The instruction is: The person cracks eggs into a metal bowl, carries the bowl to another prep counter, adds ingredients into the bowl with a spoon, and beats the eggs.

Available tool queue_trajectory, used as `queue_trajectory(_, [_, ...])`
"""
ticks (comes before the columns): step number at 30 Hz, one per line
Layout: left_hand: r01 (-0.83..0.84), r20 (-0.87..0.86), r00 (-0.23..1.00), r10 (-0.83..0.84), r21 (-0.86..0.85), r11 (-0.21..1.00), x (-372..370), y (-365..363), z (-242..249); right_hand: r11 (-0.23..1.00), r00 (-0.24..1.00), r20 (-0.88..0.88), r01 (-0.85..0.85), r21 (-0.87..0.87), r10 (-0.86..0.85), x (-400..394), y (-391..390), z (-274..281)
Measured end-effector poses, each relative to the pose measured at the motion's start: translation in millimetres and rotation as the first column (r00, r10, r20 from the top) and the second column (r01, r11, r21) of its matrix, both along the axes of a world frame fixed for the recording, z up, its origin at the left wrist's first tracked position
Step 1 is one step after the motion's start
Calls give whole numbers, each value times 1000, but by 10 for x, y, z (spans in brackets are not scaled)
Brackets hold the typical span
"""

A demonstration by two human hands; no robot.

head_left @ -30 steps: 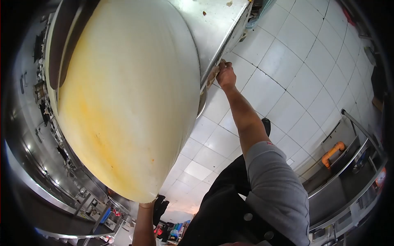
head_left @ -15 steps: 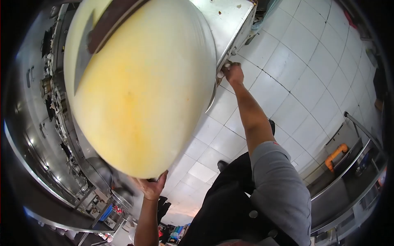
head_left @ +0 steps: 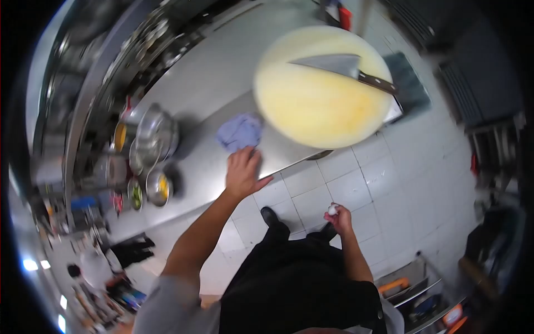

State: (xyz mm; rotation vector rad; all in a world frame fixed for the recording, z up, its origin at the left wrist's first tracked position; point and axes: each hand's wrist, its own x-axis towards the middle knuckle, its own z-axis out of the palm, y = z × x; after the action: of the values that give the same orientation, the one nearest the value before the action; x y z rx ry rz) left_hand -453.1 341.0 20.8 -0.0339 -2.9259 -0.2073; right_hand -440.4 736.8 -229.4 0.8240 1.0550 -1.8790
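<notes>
My left hand (head_left: 243,173) reaches over the steel counter with its fingers spread, fingertips right at a crumpled blue-purple cloth (head_left: 240,132). Low over the floor, in front of my body, my right hand (head_left: 341,220) is closed around a small white rounded thing (head_left: 332,210), whose kind I cannot tell. A thick, round, yellowish chopping board (head_left: 311,111) stands beyond the cloth, on the right. Across it lies a cleaver (head_left: 331,64) with a broad blade and a dark riveted handle pointing right.
Metal bowls (head_left: 156,131) stand on the left of the steel counter (head_left: 194,161). A smaller bowl holds yellow pieces (head_left: 163,186), another green ones (head_left: 137,196). Another person (head_left: 97,267) is at the lower left. Tiled floor (head_left: 356,172) lies along the counter's front edge.
My view has drawn back from the board and swung round. My left hand has gone from the board's edge to the cloth. My right hand has left the counter's edge, holding the white thing.
</notes>
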Motion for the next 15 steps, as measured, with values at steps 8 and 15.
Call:
queue_trajectory(8, [-42,-43,998,47,122,992,332,-163,62,949,866,-391,-303,87,313,-71,-1211,2119])
queue_trajectory(15, [-86,-123,977,173,514,854,1671,-89,106,888,767,-515,-459,-25,382,229,-2703,3210])
